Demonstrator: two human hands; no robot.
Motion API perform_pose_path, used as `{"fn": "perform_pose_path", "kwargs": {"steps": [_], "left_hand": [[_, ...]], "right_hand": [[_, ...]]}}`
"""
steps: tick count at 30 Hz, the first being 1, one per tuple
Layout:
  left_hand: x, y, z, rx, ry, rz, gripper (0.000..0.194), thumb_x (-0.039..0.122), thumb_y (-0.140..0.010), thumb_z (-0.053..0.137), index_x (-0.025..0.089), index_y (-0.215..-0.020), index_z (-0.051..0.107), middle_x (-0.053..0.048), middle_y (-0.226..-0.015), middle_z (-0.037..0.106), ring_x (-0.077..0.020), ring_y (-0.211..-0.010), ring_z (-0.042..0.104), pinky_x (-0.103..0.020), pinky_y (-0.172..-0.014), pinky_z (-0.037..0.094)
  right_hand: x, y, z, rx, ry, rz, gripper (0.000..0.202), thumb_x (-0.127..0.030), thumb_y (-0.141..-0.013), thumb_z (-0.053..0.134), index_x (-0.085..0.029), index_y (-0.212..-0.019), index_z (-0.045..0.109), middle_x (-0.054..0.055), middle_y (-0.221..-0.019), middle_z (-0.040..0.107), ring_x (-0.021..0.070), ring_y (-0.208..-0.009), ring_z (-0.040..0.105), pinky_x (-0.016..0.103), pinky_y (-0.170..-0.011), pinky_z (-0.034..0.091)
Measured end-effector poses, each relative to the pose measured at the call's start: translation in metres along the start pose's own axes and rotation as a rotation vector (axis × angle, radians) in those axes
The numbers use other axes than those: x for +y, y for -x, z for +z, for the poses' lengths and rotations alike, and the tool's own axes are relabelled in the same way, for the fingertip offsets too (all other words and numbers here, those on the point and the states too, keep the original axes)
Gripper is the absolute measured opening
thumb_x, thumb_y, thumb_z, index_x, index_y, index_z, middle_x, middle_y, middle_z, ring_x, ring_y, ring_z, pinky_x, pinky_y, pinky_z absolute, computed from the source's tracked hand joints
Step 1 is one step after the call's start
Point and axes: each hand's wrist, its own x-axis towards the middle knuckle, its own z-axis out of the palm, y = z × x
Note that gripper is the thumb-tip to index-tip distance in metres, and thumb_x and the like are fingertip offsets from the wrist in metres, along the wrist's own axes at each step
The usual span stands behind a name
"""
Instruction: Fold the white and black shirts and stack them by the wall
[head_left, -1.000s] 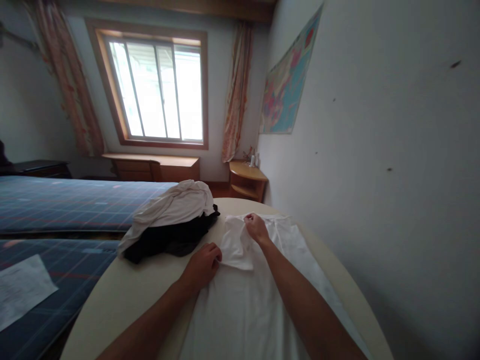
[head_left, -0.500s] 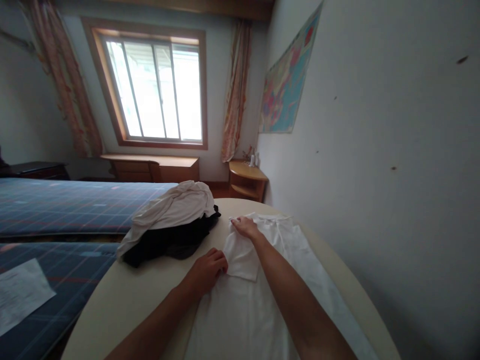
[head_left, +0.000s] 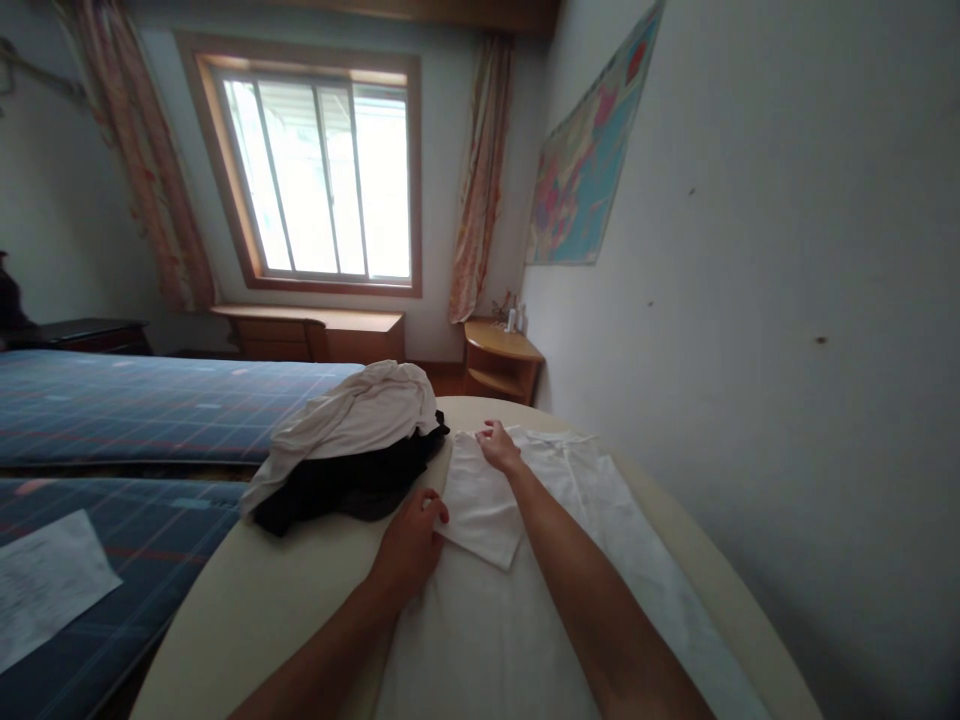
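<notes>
While the white garment lies spread on the round tabletop, right of a rumpled pile of clothes, I judge from afar that the folding is only begun: one flap rests nearly flat over the body, which otherwise runs out of view below, apparently unfolded. My left hand curls narrow at the flap's lower left corner; my right hand is at its upper edge, fingers loosely bent. Whether either grips cloth, I cannot tell. A second ago the flap was puckered; now it lies smoother.
</notes>
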Motion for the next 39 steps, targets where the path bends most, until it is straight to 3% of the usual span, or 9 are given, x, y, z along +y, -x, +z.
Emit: {"fn": "perform_pose_path", "kwargs": {"steps": [4,7,10,15,19,23,31,34,39], "left_hand": [[-0.002,0.000,-0.001,-0.025,-0.014,0.018,0.031,-0.002,-0.070,0.049,0.022,-0.087,0.059,-0.004,-0.110,0.060,-0.0195,-0.103,0.058,-0.031,-0.092,0.043],[-0.003,-0.001,-0.001,-0.022,-0.037,0.013,0.028,0.000,-0.072,0.050,0.022,-0.086,0.060,-0.004,-0.104,0.061,-0.0195,-0.101,0.058,-0.030,-0.090,0.043],[-0.004,-0.002,-0.001,-0.025,-0.050,0.012,0.026,0.002,-0.073,0.051,0.021,-0.087,0.061,-0.004,-0.101,0.061,-0.0190,-0.099,0.059,-0.029,-0.089,0.043],[-0.005,-0.001,-0.003,-0.009,-0.060,0.081,0.025,0.003,-0.075,0.054,0.021,-0.090,0.063,-0.005,-0.106,0.061,-0.0202,-0.101,0.059,-0.031,-0.091,0.044],[-0.004,0.000,-0.006,0.000,-0.083,0.305,0.019,0.008,-0.079,0.063,0.022,-0.091,0.066,-0.007,-0.119,0.059,-0.0222,-0.108,0.057,-0.035,-0.097,0.043],[0.005,0.000,-0.002,-0.032,-0.118,0.472,0.014,0.015,-0.087,0.063,0.024,-0.097,0.069,-0.004,-0.106,0.066,-0.0220,-0.104,0.057,-0.037,-0.095,0.043],[0.019,0.009,0.000,-0.034,-0.016,0.575,0.015,0.019,-0.096,0.047,0.021,-0.098,0.062,-0.005,-0.101,0.066,-0.0185,-0.097,0.059,-0.031,-0.089,0.045],[0.018,0.010,-0.002,-0.073,-0.035,0.531,0.014,0.023,-0.094,0.051,0.023,-0.102,0.063,-0.004,-0.105,0.066,-0.0187,-0.100,0.060,-0.030,-0.089,0.046],[0.010,0.005,-0.001,0.055,-0.144,0.192,0.023,0.018,-0.093,0.050,0.021,-0.111,0.062,-0.007,-0.115,0.064,-0.0201,-0.108,0.058,-0.031,-0.093,0.045]], "right_hand": [[0.014,0.017,-0.017,-0.015,0.181,0.116,0.036,-0.038,-0.087,0.049,-0.024,-0.118,0.063,0.008,-0.117,0.070,0.0279,-0.114,0.061,0.047,-0.099,0.040],[0.028,0.030,-0.036,-0.039,0.304,0.153,0.034,-0.042,-0.081,0.056,-0.020,-0.102,0.071,0.014,-0.117,0.069,0.0342,-0.117,0.058,0.050,-0.098,0.039],[0.042,0.041,-0.052,-0.065,0.381,0.185,0.040,-0.045,-0.077,0.060,-0.016,-0.102,0.073,0.019,-0.120,0.067,0.0372,-0.117,0.058,0.051,-0.096,0.041],[0.057,0.057,-0.064,-0.098,0.409,0.176,0.031,-0.041,-0.079,0.060,-0.018,-0.097,0.072,0.015,-0.112,0.071,0.0334,-0.109,0.063,0.048,-0.094,0.042],[0.060,0.069,-0.067,-0.027,0.380,0.114,0.032,-0.042,-0.091,0.049,-0.020,-0.107,0.066,0.011,-0.112,0.071,0.0264,-0.107,0.063,0.039,-0.091,0.043],[0.063,0.079,-0.067,0.001,0.343,0.046,0.030,-0.032,-0.092,0.051,-0.020,-0.119,0.059,0.008,-0.107,0.071,0.0188,-0.100,0.065,0.025,-0.082,0.043],[0.071,0.087,-0.067,0.106,0.355,0.070,0.034,-0.027,-0.091,0.046,-0.020,-0.122,0.057,0.010,-0.105,0.071,0.0224,-0.098,0.066,0.028,-0.077,0.043],[0.073,0.090,-0.067,0.097,0.374,0.053,0.033,-0.028,-0.089,0.051,-0.020,-0.119,0.059,0.010,-0.105,0.072,0.0222,-0.099,0.066,0.028,-0.077,0.043],[0.071,0.093,-0.063,0.091,0.408,0.015,0.031,-0.026,-0.088,0.051,-0.022,-0.116,0.062,0.008,-0.109,0.070,0.0218,-0.102,0.064,0.029,-0.081,0.043]]}}
